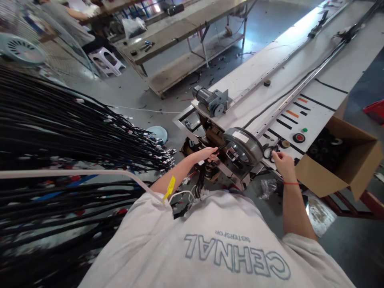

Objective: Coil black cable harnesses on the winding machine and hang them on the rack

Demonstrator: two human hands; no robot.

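My left hand (209,154) is closed around a black cable bundle (221,147) at the left side of a grey ring-shaped machine head (243,146). Loose cable ends with small connectors (200,182) hang below that hand. To the right of the ring, the fingers of my right hand (283,163) close on the black looped handles of what look like scissors (268,153), just over the bench edge. From the far side of the ring, a long black cable (279,100) runs away along a metal rail.
On the long white bench (255,90) are a motor (210,100), tape rolls (285,144) and a red button (299,138). An open cardboard box (357,168) of black rolls stands right. Many black cables (75,120) hang left. A co-worker (69,24) sits behind a fan.
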